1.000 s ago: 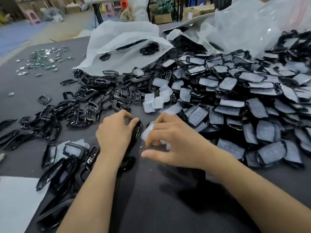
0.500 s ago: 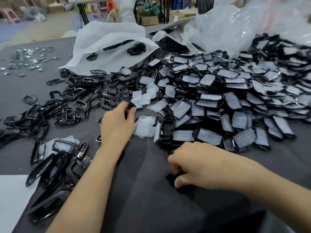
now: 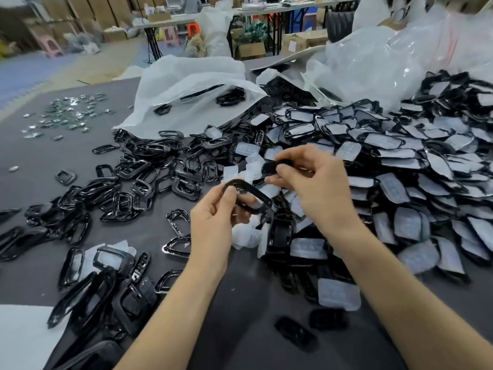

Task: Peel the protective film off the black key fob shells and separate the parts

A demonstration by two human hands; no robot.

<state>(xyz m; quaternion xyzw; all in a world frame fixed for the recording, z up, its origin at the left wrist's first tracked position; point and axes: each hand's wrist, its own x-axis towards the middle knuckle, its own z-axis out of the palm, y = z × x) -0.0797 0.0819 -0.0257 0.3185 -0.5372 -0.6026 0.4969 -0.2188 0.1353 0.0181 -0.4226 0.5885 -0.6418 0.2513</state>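
My left hand (image 3: 217, 212) holds a black frame-shaped key fob shell (image 3: 249, 192) between thumb and fingers, lifted above the table. My right hand (image 3: 314, 182) pinches a second black shell part (image 3: 272, 166) just above and right of the frame. A big heap of film-covered black shells (image 3: 400, 166) fills the right side. Peeled white film pieces (image 3: 248, 233) lie under my hands. Separated black frames (image 3: 149, 177) are spread to the left.
The grey table (image 3: 240, 303) carries white plastic bags (image 3: 186, 92) at the back, small shiny metal parts (image 3: 66, 113) at far left, more black shells (image 3: 106, 289) near my left forearm, and two loose black parts (image 3: 306, 329) close to the front.
Both hands have risen from the table and come together. The left now holds a black frame and the right a second black part. The camera view has tilted upward.
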